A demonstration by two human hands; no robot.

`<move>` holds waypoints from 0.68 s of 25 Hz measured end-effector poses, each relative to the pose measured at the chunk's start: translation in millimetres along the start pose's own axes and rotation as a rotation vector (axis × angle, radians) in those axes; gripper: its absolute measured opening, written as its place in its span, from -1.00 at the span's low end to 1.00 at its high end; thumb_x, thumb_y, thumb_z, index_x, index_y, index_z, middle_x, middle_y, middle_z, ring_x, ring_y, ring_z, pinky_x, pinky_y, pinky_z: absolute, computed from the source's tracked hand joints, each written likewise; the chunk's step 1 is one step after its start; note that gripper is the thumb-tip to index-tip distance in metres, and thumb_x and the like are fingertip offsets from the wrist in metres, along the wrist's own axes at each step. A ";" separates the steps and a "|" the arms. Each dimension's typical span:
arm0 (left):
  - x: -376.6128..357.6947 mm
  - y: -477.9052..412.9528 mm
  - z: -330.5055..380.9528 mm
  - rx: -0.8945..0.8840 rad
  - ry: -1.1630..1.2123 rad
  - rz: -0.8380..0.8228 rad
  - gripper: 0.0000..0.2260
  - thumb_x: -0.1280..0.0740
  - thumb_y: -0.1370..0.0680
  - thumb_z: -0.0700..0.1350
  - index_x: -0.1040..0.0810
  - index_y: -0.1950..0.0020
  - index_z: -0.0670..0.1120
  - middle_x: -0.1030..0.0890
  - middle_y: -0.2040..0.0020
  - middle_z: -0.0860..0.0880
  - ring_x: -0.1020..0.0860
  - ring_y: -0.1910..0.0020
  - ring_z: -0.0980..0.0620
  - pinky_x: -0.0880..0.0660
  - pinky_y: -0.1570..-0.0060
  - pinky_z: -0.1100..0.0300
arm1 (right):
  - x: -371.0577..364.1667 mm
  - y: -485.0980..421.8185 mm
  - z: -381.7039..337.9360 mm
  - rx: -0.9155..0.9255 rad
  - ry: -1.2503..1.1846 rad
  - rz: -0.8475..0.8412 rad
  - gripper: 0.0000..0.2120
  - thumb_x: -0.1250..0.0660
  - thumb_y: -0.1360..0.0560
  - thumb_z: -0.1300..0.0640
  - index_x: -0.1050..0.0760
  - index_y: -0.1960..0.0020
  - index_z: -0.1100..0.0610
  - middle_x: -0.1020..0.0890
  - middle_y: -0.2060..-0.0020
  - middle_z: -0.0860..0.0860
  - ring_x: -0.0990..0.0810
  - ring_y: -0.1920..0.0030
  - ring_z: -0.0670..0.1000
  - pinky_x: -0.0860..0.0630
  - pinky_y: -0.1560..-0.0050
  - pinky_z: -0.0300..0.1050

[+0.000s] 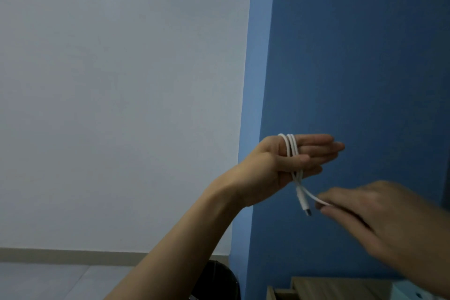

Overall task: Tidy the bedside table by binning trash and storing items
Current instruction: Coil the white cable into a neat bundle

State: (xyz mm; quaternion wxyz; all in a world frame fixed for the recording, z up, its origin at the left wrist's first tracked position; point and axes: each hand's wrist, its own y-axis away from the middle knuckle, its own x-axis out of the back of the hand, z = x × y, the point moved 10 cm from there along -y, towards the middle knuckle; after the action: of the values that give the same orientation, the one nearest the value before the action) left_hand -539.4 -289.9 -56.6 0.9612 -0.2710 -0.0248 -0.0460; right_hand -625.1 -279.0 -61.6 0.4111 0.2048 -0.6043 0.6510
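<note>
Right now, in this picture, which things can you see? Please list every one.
cable: one, white, wound round the left fingers, plug hanging below
white wall: one, left side
blue wall: one, right side
skirting board: one, beige, under the white wall
dark thing: one, black, bottom centre, unclear
table: one, brown wood, bottom right
pale thing: one, whitish, on the table
left hand: fingers straight, thumb pressing the cable
right hand: blurred, pinching the cable

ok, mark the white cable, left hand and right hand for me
white cable (291,147): head view, loops wound round the fingers.
left hand (271,164): head view, base of the thumb.
right hand (379,214): head view, blurred back of the hand.
</note>
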 end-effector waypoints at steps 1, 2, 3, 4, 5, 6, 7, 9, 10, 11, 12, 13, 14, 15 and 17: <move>-1.4 1.7 -4.1 0.025 -0.061 -0.033 -0.61 -0.02 -0.55 -0.44 -0.27 -0.39 -0.36 -0.36 -0.39 -0.34 -0.40 -0.37 -0.15 -0.32 -0.37 0.06 | 12.7 -0.4 -5.5 0.063 0.070 0.046 -0.40 0.17 -0.51 -0.28 -0.52 0.32 -0.04 -0.47 0.63 -0.10 -0.43 0.63 -0.08 -0.36 0.62 -0.27; -4.6 4.4 -8.2 0.045 -0.109 -0.071 -0.61 -0.05 -0.54 -0.43 -0.29 -0.37 -0.37 -0.44 -0.33 -0.34 -0.47 -0.31 -0.12 -0.36 -0.33 0.10 | 24.2 -2.2 -10.1 0.099 0.094 0.075 -0.46 0.11 -0.51 -0.26 -0.52 0.35 -0.06 -0.48 0.63 -0.13 -0.43 0.63 -0.09 -0.37 0.61 -0.29; -8.6 7.1 -12.5 0.064 -0.136 -0.108 -0.63 -0.07 -0.53 -0.40 -0.33 -0.34 -0.36 -0.56 -0.20 -0.29 -0.56 -0.19 -0.03 -0.43 -0.26 0.19 | 33.7 -4.9 -13.7 0.129 0.094 0.093 -0.53 0.00 -0.49 -0.27 -0.53 0.35 -0.07 -0.49 0.63 -0.14 -0.43 0.63 -0.10 -0.37 0.60 -0.28; -14.3 9.6 -16.7 0.084 -0.146 -0.152 -0.66 -0.08 -0.52 -0.37 -0.37 -0.29 -0.34 -0.64 -0.05 -0.17 -0.59 -0.05 0.08 -0.48 -0.17 0.28 | 42.5 -9.2 -17.0 0.151 0.086 0.097 -0.62 -0.12 -0.43 -0.26 -0.55 0.35 -0.08 -0.50 0.62 -0.14 -0.41 0.63 -0.13 -0.36 0.60 -0.25; -20.6 11.2 -19.6 0.097 -0.146 -0.203 -0.69 -0.08 -0.53 -0.33 -0.38 -0.25 -0.31 -0.65 0.04 -0.10 -0.59 0.03 0.13 -0.48 -0.13 0.30 | 49.8 -13.6 -16.6 0.162 0.080 0.115 -0.70 -0.21 -0.37 -0.24 -0.56 0.35 -0.07 -0.50 0.62 -0.15 -0.38 0.62 -0.15 -0.35 0.57 -0.23; -28.5 12.8 -20.1 0.102 -0.133 -0.261 -0.70 -0.05 -0.54 -0.31 -0.36 -0.24 -0.32 -0.63 0.03 -0.19 -0.57 0.05 0.09 -0.47 -0.17 0.26 | 55.8 -18.8 -15.5 0.153 0.072 0.119 -0.75 -0.28 -0.33 -0.20 -0.57 0.36 -0.06 -0.51 0.63 -0.14 -0.37 0.61 -0.15 -0.32 0.53 -0.27; -36.3 14.8 -18.7 0.092 -0.116 -0.330 -0.69 -0.01 -0.56 -0.31 -0.33 -0.26 -0.36 -0.58 0.01 -0.37 -0.56 0.05 0.00 -0.45 -0.19 0.18 | 61.6 -23.9 -12.3 0.137 0.045 0.143 -0.77 -0.32 -0.31 -0.17 -0.57 0.37 -0.05 -0.52 0.62 -0.12 -0.39 0.60 -0.13 -0.33 0.49 -0.25; -47.0 19.1 -10.3 0.047 -0.083 -0.432 -0.71 0.03 -0.58 -0.31 -0.37 -0.17 -0.41 -0.55 0.12 -0.48 -0.57 0.19 -0.04 -0.50 -0.04 0.19 | 68.2 -32.4 -2.6 0.089 -0.111 0.208 -0.80 -0.36 -0.30 -0.13 -0.59 0.37 -0.02 -0.56 0.59 -0.04 -0.45 0.58 -0.09 -0.34 0.49 -0.26; -48.8 19.6 -5.8 0.033 -0.084 -0.432 -0.75 0.02 -0.58 -0.31 -0.42 -0.07 -0.34 -0.62 0.22 -0.32 -0.57 0.30 0.02 -0.50 0.09 0.23 | 70.8 -34.4 3.9 0.058 -0.226 0.262 -0.82 -0.38 -0.28 -0.10 -0.60 0.36 0.00 -0.57 0.56 0.01 -0.45 0.58 -0.08 -0.35 0.52 -0.30; -48.9 19.2 -2.9 0.025 -0.078 -0.414 -0.76 0.01 -0.57 -0.34 -0.44 0.02 -0.26 -0.64 0.27 -0.15 -0.56 0.39 0.07 -0.50 0.18 0.27 | 70.7 -35.9 11.5 0.021 -0.361 0.310 -0.84 -0.41 -0.27 -0.08 -0.61 0.33 0.00 -0.58 0.51 0.03 -0.44 0.57 -0.09 -0.33 0.53 -0.36; -48.6 18.7 -1.1 0.018 -0.051 -0.401 -0.73 0.02 -0.56 -0.37 -0.45 0.07 -0.19 -0.65 0.27 -0.06 -0.56 0.42 0.09 -0.50 0.20 0.27 | 67.5 -37.2 18.5 -0.015 -0.499 0.344 -0.85 -0.43 -0.25 -0.08 -0.63 0.30 -0.01 -0.58 0.49 0.04 -0.41 0.57 -0.10 -0.32 0.53 -0.39; -47.7 17.4 -0.1 0.013 -0.016 -0.385 -0.70 0.02 -0.54 -0.39 -0.47 0.10 -0.16 -0.65 0.24 -0.06 -0.60 0.39 0.09 -0.52 0.16 0.25 | 62.4 -37.3 24.5 -0.058 -0.619 0.372 -0.82 -0.43 -0.23 -0.12 -0.64 0.28 -0.03 -0.58 0.50 0.06 -0.40 0.57 -0.08 -0.34 0.50 -0.38; -46.6 15.6 1.3 0.008 0.027 -0.360 -0.67 0.00 -0.53 -0.40 -0.51 0.10 -0.14 -0.65 0.20 -0.10 -0.64 0.31 0.05 -0.54 0.08 0.21 | 52.9 -38.1 28.9 -0.111 -0.726 0.350 -0.77 -0.42 -0.22 -0.18 -0.65 0.25 -0.06 -0.59 0.50 0.10 -0.42 0.55 0.00 -0.39 0.44 -0.34; -44.3 13.7 3.0 -0.001 0.071 -0.331 -0.66 -0.02 -0.51 -0.40 -0.55 0.09 -0.13 -0.65 0.16 -0.15 -0.66 0.23 0.01 -0.54 -0.01 0.15 | 41.7 -37.5 33.7 -0.171 -0.833 0.326 -0.69 -0.41 -0.20 -0.26 -0.67 0.23 -0.06 -0.63 0.45 0.16 -0.49 0.50 0.14 -0.45 0.37 -0.25; -41.1 10.5 6.3 -0.032 0.151 -0.309 -0.64 -0.04 -0.50 -0.41 -0.59 0.02 -0.14 -0.67 0.09 -0.16 -0.67 0.08 -0.02 -0.54 -0.10 0.10 | 12.1 -37.3 45.7 -0.313 -1.070 0.280 -0.58 -0.44 -0.17 -0.29 -0.67 0.19 0.02 -0.68 0.38 0.15 -0.60 0.45 0.12 -0.53 0.39 -0.16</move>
State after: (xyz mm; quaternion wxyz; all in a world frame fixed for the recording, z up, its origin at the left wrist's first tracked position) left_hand -579.3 -274.7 -59.7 0.9373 -0.2751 0.0070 -0.2139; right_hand -613.3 -321.8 -20.7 -0.0169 0.3604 -0.8389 0.4076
